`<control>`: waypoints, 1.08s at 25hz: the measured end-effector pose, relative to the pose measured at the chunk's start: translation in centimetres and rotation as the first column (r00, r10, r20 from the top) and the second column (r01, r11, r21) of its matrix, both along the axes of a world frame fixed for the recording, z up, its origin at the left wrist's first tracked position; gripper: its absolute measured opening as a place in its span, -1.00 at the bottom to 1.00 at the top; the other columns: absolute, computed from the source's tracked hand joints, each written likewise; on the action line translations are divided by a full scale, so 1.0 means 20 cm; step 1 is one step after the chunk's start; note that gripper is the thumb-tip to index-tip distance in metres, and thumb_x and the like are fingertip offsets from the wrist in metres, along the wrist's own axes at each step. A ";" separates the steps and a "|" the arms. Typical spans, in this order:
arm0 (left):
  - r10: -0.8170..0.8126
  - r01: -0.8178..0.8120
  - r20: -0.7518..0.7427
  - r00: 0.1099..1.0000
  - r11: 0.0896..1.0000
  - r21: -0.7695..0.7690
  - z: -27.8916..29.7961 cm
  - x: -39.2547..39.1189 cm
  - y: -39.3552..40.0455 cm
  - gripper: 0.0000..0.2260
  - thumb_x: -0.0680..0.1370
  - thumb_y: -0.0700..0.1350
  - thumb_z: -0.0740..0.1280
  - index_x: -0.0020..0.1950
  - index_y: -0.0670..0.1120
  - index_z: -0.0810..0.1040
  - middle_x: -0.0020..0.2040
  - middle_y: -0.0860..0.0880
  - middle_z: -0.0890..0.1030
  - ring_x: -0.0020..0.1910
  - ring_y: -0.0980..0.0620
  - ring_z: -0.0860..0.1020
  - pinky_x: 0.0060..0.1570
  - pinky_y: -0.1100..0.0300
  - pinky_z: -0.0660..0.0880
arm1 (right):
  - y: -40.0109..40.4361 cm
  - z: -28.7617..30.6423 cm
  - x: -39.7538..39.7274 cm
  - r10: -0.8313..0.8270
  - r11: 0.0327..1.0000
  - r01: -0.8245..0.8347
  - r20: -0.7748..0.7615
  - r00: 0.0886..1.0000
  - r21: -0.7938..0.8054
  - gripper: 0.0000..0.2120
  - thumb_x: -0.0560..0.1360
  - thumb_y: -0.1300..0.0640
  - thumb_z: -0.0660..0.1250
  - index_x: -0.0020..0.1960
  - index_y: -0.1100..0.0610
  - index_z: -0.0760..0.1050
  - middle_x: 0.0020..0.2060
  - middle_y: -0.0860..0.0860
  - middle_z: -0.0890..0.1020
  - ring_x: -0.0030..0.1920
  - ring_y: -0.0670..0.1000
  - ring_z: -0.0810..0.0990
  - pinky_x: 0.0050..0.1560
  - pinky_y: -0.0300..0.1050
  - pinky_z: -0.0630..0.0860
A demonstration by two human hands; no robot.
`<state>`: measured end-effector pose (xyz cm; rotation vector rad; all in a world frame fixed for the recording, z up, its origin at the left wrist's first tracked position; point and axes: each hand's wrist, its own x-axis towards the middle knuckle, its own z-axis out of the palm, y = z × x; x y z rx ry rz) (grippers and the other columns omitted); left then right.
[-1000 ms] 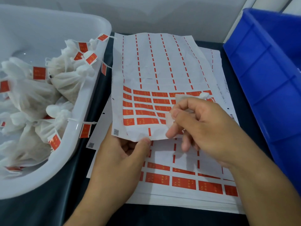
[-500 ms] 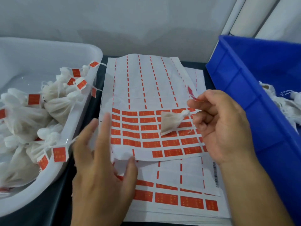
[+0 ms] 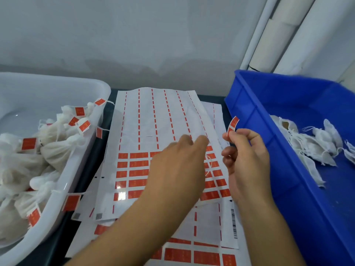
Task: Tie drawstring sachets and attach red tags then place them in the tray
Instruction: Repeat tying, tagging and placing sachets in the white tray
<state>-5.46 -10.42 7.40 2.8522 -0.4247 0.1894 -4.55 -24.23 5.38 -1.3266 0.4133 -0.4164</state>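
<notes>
The right hand (image 3: 247,162) pinches one red tag (image 3: 233,125) at its fingertips. Just left of that pinch the left hand (image 3: 172,169) hovers over the sticker sheets (image 3: 157,120) — whether it holds anything I cannot tell. Two bins flank them — a white tray (image 3: 57,198) of tagged sachets (image 3: 57,148), a blue bin (image 3: 269,150) of untagged ones.

There is only one view, so no part is shared with a second one; the camera sits on the person's head and looks forward and down; it is very close to the work, with both arms reaching in from the bottom edge; the sticker sheets (image 3: 153,120) lie right in the middle; the white tray (image 3: 99,89) sits at the left edge and the blue bin (image 3: 255,120) at the right edge, both cut off; the wide lens bends the sides; a plain wall (image 3: 134,35) fills the top.
</notes>
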 end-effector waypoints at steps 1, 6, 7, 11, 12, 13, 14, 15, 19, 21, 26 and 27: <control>-0.054 0.054 -0.024 0.998 0.998 0.012 -0.02 0.06 -0.03 -0.39 0.55 0.09 0.44 0.49 0.23 0.20 0.44 0.04 0.44 0.29 -0.03 0.51 0.16 0.01 0.55 | 0.00 0.00 0.00 -0.004 1.000 0.004 0.000 1.000 0.007 -0.86 0.54 0.06 0.43 0.08 0.03 0.57 -0.13 -0.01 0.74 -0.38 -0.13 0.59 -0.39 -0.28 0.51; -0.227 0.192 -0.211 0.951 0.965 -0.177 -0.10 0.27 -0.04 -0.66 0.62 0.01 0.34 0.39 0.19 0.46 0.34 0.09 0.56 0.22 0.03 0.56 0.21 0.10 0.52 | -0.01 -0.02 0.01 -0.012 1.000 0.012 -0.013 1.000 -0.006 -0.86 0.54 0.07 0.44 0.03 0.07 0.53 -0.21 0.00 0.72 -0.40 -0.12 0.58 -0.38 -0.24 0.51; -0.246 0.198 -0.196 0.949 0.952 -0.233 -0.12 0.28 -0.02 -0.74 0.64 0.02 0.31 0.33 0.16 0.53 0.27 0.12 0.61 0.15 0.06 0.58 0.18 0.16 0.54 | -0.02 -0.02 0.02 -0.009 1.000 0.009 -0.010 1.000 -0.003 -0.85 0.52 0.06 0.44 0.02 0.06 0.52 -0.22 0.00 0.72 -0.41 -0.12 0.58 -0.38 -0.24 0.50; -0.228 0.116 -0.160 0.960 0.848 -0.517 -0.16 0.21 0.08 -0.82 0.62 0.05 0.33 0.14 0.33 0.43 -0.03 0.29 0.64 -0.12 0.25 0.62 -0.11 0.44 0.54 | -0.01 -0.03 0.02 0.035 0.999 -0.035 -0.008 0.999 0.012 -0.87 0.49 0.02 0.45 -0.03 0.00 0.52 -0.23 0.02 0.72 -0.43 -0.12 0.57 -0.41 -0.24 0.51; -0.200 0.069 -0.166 0.966 0.813 -0.579 -0.17 0.18 0.10 -0.80 0.61 0.07 0.35 0.07 0.34 0.36 -0.11 0.30 0.63 -0.13 0.29 0.62 -0.23 0.48 0.53 | -0.01 -0.03 0.02 0.053 0.998 -0.053 -0.010 0.999 0.017 -0.87 0.50 0.02 0.45 -0.03 -0.01 0.52 -0.22 0.03 0.72 -0.43 -0.12 0.58 -0.41 -0.23 0.51; -0.170 0.022 -0.175 0.970 0.774 -0.633 -0.17 0.15 0.13 -0.79 0.59 0.09 0.36 0.04 0.32 0.34 -0.14 0.30 0.64 -0.12 0.34 0.61 -0.31 0.50 0.51 | 0.00 -0.03 0.01 0.071 0.997 -0.070 -0.013 0.997 0.008 -0.87 0.50 0.01 0.45 -0.02 -0.03 0.53 -0.22 0.03 0.73 -0.43 -0.11 0.59 -0.40 -0.22 0.52; -0.147 -0.018 -0.184 0.972 0.732 -0.681 -0.18 0.12 0.16 -0.78 0.58 0.10 0.38 0.04 0.33 0.33 -0.14 0.29 0.65 -0.11 0.34 0.62 -0.33 0.50 0.51 | 0.00 -0.04 0.01 0.086 0.996 -0.086 -0.018 0.996 -0.014 -0.86 0.50 0.00 0.45 0.00 -0.04 0.53 -0.22 0.03 0.72 -0.42 -0.10 0.61 -0.38 -0.21 0.54; -0.134 -0.048 -0.192 0.972 0.688 -0.724 -0.19 0.10 0.19 -0.78 0.57 0.11 0.38 0.03 0.34 0.34 -0.12 0.29 0.66 -0.10 0.33 0.63 -0.32 0.48 0.52 | 0.01 -0.04 0.01 0.097 0.994 -0.098 -0.023 0.995 -0.046 -0.85 0.50 -0.01 0.45 0.01 -0.04 0.53 -0.22 0.02 0.72 -0.41 -0.09 0.62 -0.35 -0.20 0.55; -0.180 -0.065 -0.198 0.964 0.563 -0.824 -0.17 0.04 0.28 -0.85 0.63 0.01 0.31 0.00 0.30 0.49 -0.04 0.30 0.67 0.01 0.29 0.64 -0.19 0.44 0.55 | 0.04 -0.05 0.00 0.146 0.976 -0.152 -0.048 0.988 -0.157 -0.80 0.48 -0.06 0.44 0.05 -0.04 0.53 -0.22 0.00 0.72 -0.35 -0.07 0.64 -0.21 -0.12 0.59; -0.202 -0.049 -0.189 0.961 0.547 -0.835 -0.16 0.03 0.31 -0.77 0.66 -0.08 0.26 -0.01 0.26 0.59 -0.02 0.29 0.65 0.07 0.28 0.61 -0.12 0.50 0.52 | 0.06 -0.04 -0.01 0.186 0.962 -0.193 -0.057 0.981 -0.192 -0.83 0.51 -0.07 0.45 0.05 -0.09 0.52 -0.23 0.00 0.72 -0.32 -0.02 0.67 -0.18 -0.08 0.64; -0.188 -0.060 -0.184 0.965 0.525 -0.849 -0.17 0.02 0.33 -0.76 0.64 -0.11 0.31 0.05 0.26 0.64 0.06 0.38 0.63 0.08 0.31 0.62 -0.08 0.47 0.55 | 0.10 -0.02 -0.05 0.294 0.906 -0.295 -0.051 0.954 -0.302 -0.88 0.60 0.02 0.39 0.01 -0.22 0.53 -0.26 -0.02 0.70 -0.34 -0.05 0.67 -0.27 -0.22 0.63; -0.187 -0.069 -0.189 0.964 0.510 -0.857 -0.17 0.02 0.33 -0.76 0.63 -0.10 0.34 0.09 0.27 0.63 0.07 0.39 0.62 0.07 0.28 0.63 -0.10 0.43 0.57 | 0.10 -0.02 -0.06 0.323 0.893 -0.322 -0.050 0.945 -0.315 -0.86 0.61 0.03 0.38 -0.02 -0.23 0.54 -0.26 -0.01 0.70 -0.34 -0.04 0.66 -0.26 -0.19 0.66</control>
